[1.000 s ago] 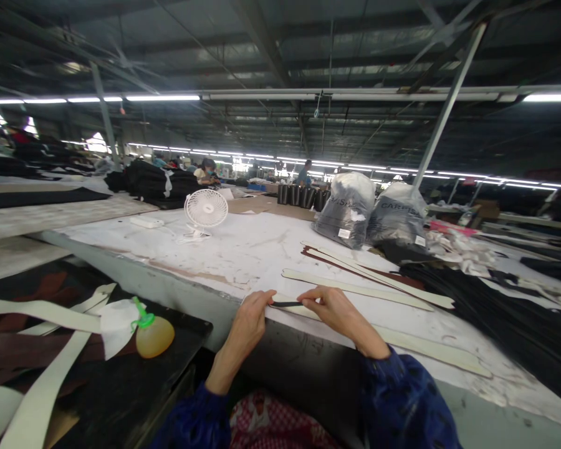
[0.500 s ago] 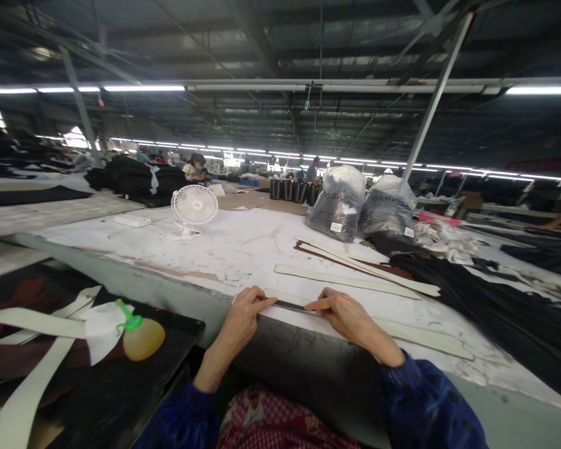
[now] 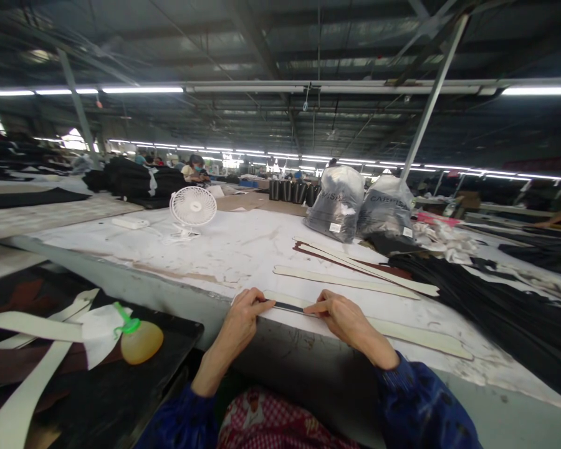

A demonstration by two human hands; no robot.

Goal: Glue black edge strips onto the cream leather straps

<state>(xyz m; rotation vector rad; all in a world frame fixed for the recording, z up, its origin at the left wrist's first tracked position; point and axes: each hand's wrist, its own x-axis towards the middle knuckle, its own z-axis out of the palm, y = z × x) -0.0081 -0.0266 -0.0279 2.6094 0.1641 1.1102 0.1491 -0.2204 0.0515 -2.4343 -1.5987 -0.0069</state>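
Note:
A long cream strip [image 3: 421, 337] lies along the front edge of the white-covered table, running under both hands. A narrow black strip [image 3: 288, 306] lies on its near edge, stretched between my fingertips. My left hand [image 3: 244, 313] pinches the black strip's left part, fingers curled. At its right part my right hand [image 3: 342, 313] is closed in a similar pinch. Another cream strip [image 3: 346, 280] lies just beyond my hands, and behind it more cream strips rest with brown ones [image 3: 378, 269].
A small white fan [image 3: 193, 207] stands on the table [image 3: 243, 240]. Two filled plastic bags [image 3: 339, 206] sit at the back right, with black material [image 3: 477, 312] at right. On the left, a yellow bottle [image 3: 141, 342] lies by cream strips on a black surface. A person [image 3: 195, 170] sits far off.
Both hands keep nearly the same place and grip on the black strip. The whole view has shifted very slightly.

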